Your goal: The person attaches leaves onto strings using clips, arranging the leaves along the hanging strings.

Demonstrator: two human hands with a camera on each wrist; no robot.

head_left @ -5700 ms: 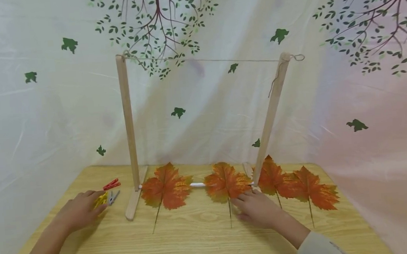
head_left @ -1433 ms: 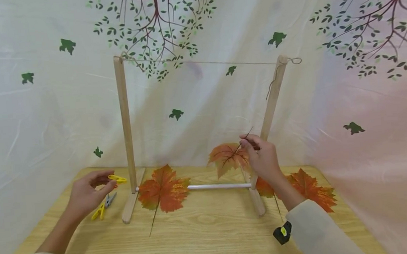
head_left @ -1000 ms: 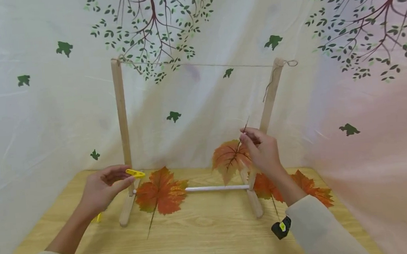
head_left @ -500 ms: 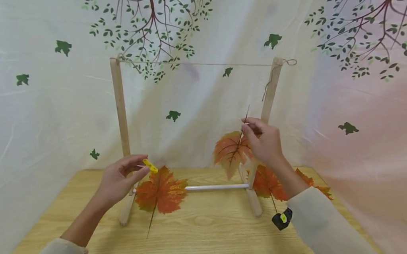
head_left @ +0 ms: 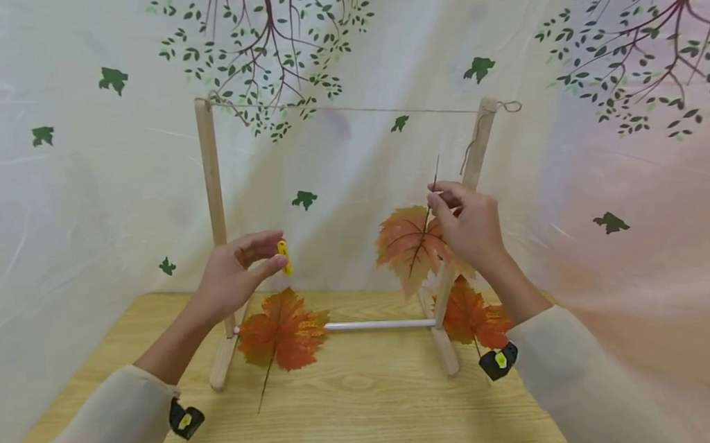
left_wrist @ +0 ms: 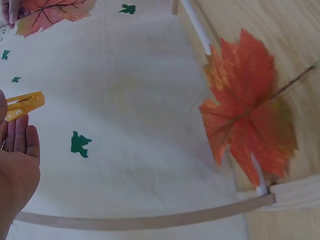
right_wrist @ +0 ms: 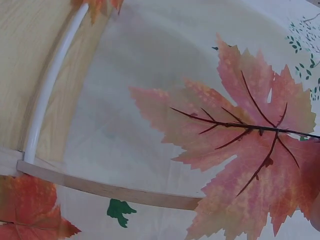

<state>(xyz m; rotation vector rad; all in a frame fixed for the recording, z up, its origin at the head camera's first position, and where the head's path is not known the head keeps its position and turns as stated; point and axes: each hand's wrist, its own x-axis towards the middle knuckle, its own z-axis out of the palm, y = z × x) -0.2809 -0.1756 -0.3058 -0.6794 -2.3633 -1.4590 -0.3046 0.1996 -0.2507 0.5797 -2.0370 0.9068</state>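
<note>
My left hand pinches a yellow clothespin between thumb and fingertips, raised in front of the left post. In the left wrist view the clothespin points away from the fingers. By its thin dark stem, my right hand pinches an orange maple leaf, which hangs upside down with the stem tip upward. The right wrist view shows this leaf's paler, dark-veined side. Above both hands a thin string runs between two wooden posts, with nothing clipped on it.
The left post and right post stand on wooden feet, joined low by a white rod. One maple leaf lies over the rod's left end. Another leaf lies behind the right forearm on the wooden table.
The right hand picked a leaf off the table, turned it stem-up and lifted it. The left hand took a yellow clothespin and moved up and right. Both hands are still rising toward the string.
</note>
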